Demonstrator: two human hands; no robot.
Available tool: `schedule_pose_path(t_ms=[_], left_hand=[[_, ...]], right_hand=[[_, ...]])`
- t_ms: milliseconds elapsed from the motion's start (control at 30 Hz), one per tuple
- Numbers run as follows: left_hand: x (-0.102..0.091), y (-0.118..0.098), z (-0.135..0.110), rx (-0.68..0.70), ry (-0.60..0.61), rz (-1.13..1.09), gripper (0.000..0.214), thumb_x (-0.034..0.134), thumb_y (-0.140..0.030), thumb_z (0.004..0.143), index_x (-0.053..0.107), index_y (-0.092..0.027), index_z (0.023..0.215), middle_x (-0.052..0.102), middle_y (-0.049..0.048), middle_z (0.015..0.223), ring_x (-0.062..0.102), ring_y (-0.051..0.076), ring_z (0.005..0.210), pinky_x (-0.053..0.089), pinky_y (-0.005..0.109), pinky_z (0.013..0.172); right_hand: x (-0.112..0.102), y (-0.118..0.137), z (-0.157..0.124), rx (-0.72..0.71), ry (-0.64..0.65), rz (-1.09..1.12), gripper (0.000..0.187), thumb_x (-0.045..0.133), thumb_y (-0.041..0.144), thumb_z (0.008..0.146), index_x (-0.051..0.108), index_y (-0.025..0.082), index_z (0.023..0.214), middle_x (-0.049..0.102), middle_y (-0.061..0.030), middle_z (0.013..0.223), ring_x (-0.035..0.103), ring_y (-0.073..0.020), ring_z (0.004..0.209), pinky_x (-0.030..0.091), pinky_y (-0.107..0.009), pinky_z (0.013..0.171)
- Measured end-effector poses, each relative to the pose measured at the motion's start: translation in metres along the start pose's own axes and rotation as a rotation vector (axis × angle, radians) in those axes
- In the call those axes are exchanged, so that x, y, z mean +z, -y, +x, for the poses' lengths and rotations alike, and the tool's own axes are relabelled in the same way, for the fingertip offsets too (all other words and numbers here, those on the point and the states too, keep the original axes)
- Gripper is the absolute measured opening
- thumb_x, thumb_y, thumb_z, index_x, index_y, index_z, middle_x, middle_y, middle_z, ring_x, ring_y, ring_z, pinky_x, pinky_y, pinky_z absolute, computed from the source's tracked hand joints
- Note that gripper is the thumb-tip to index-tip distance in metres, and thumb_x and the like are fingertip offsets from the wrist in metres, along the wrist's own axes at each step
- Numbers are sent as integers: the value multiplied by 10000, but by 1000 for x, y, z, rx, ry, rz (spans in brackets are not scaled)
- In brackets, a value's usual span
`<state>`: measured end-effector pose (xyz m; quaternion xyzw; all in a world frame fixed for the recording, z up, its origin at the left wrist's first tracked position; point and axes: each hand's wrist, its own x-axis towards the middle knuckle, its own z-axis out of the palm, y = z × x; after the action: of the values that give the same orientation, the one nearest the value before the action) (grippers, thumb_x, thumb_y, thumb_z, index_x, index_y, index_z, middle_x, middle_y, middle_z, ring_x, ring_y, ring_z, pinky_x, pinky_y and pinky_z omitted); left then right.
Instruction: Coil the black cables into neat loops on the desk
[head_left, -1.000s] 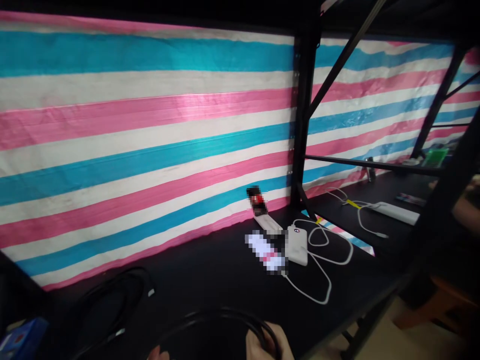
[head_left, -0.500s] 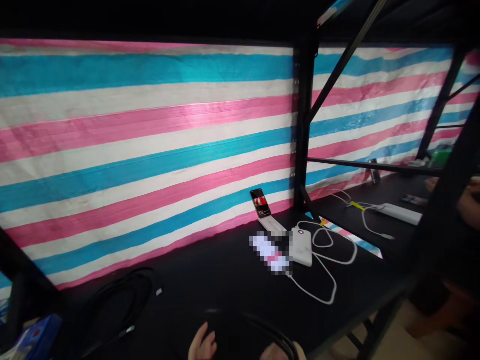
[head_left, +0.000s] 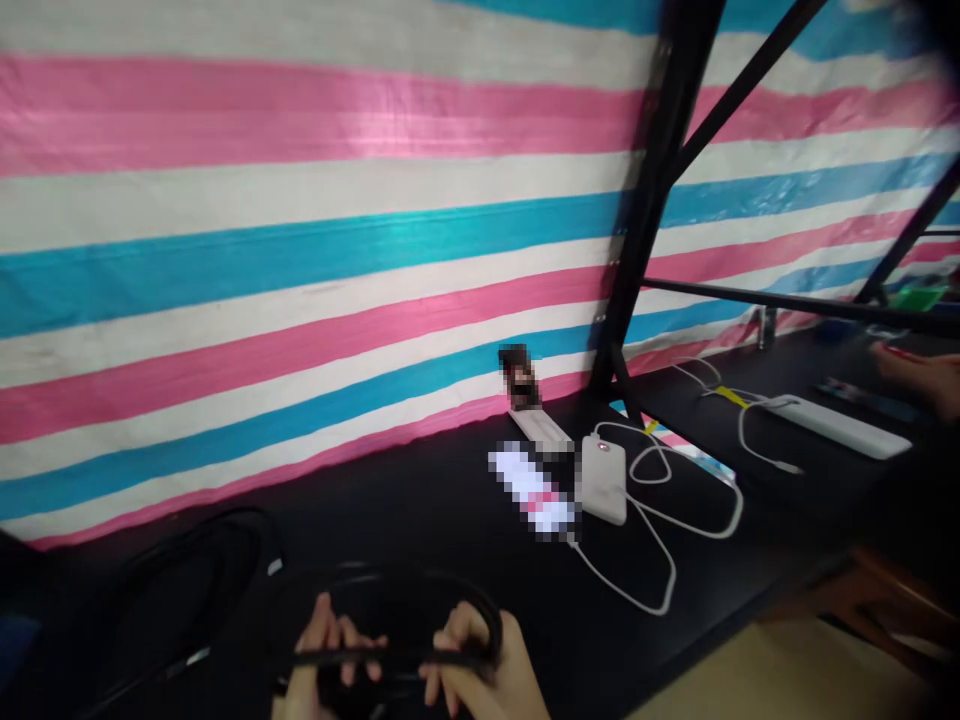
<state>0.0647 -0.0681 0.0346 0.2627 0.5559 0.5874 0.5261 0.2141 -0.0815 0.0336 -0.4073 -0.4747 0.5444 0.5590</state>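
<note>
Right at the near edge of the bench [head_left: 450, 540], both hands are on a black cable [head_left: 405, 657]. The left hand [head_left: 322, 660] has its fingers curled over the strand, and the right hand [head_left: 480, 670] is closed around the same cable where it bends into a loop. The loop arcs up just beyond the knuckles, resting on the dark bench top.

Off toward the left end lies a second coil of black cable [head_left: 202, 570], apart from the hands. Mid-bench there's a white power bank [head_left: 604, 478] with a white cord [head_left: 660, 530] snaking toward the near edge.

At the back edge a phone [head_left: 517, 378] leans against the striped tarp [head_left: 300, 250], beside a black post [head_left: 652, 200]. Far right, a white power strip [head_left: 832, 425] lies flat, with another person's hand [head_left: 919, 378] near it.
</note>
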Motion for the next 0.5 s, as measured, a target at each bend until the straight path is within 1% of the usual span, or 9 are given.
schedule_pose_path(t_ms=[33, 67, 100, 167, 233, 300, 367, 433, 500], left_hand=[[0, -7, 7, 37, -58, -24, 431, 669, -544, 550, 546, -250, 839, 447, -80, 486, 481, 117, 447, 497, 328, 564], [0, -13, 13, 71, -99, -4, 456, 701, -499, 537, 532, -237, 871, 417, -96, 472, 430, 91, 405, 483, 302, 533], [0, -20, 19, 95, -114, 58, 497, 716, -467, 540, 520, -227, 929, 420, -99, 485, 414, 79, 399, 468, 277, 515], [1, -33, 32, 134, -126, 197, 601, 729, -453, 533, 488, -218, 1032, 426, -100, 514, 394, 65, 391, 415, 229, 450], [3, -42, 44, 166, -118, 287, 705, 740, -453, 513, 445, -234, 1115, 482, -80, 621, 420, 60, 409, 390, 210, 426], [5, -49, 55, 196, -124, 296, 752, 759, -425, 496, 422, -266, 1149, 523, -57, 764, 462, 51, 448, 408, 204, 455], [7, -53, 65, 209, -142, 231, 760, 775, -370, 498, 416, -290, 1163, 544, -49, 839, 509, 50, 507, 431, 196, 521], [8, -54, 72, 194, -118, 129, 716, 759, -340, 544, 420, -285, 1172, 567, -53, 802, 534, 64, 545, 448, 207, 591], [10, -50, 78, 160, -1, 72, 551, 693, -354, 634, 474, -233, 1125, 573, -56, 685, 534, 84, 530, 460, 241, 644]], right_hand=[[0, 2, 10, 34, -6, 40, 389, 593, 528, 705, 433, 187, 609, 418, 59, 471, 517, -101, 421, 453, -227, 452], [-1, 4, 20, 57, -50, 69, 382, 613, 527, 683, 442, 185, 665, 441, 60, 530, 493, -78, 391, 442, -214, 422], [-2, 6, 31, 80, -78, 74, 373, 621, 516, 678, 460, 185, 744, 468, 57, 594, 470, -58, 369, 429, -199, 391], [-5, 10, 50, 120, -83, 22, 400, 618, 482, 696, 463, 209, 943, 484, 65, 656, 414, -27, 332, 399, -171, 336], [-7, 11, 66, 144, -35, -56, 458, 616, 455, 708, 429, 237, 1065, 474, 81, 643, 389, -21, 323, 381, -151, 305], [-5, 10, 78, 173, 14, -90, 431, 601, 463, 717, 450, 213, 1034, 441, 93, 589, 378, -25, 307, 363, -146, 284], [-2, 9, 88, 201, 52, -55, 361, 557, 488, 745, 476, 180, 915, 370, 111, 498, 329, -24, 272, 310, -143, 261], [1, 7, 95, 183, 53, 8, 326, 530, 496, 766, 464, 179, 800, 282, 129, 428, 262, -18, 263, 234, -137, 260], [5, 5, 102, 108, 36, 39, 321, 558, 476, 759, 431, 186, 703, 250, 128, 410, 242, -14, 291, 180, -134, 284]])
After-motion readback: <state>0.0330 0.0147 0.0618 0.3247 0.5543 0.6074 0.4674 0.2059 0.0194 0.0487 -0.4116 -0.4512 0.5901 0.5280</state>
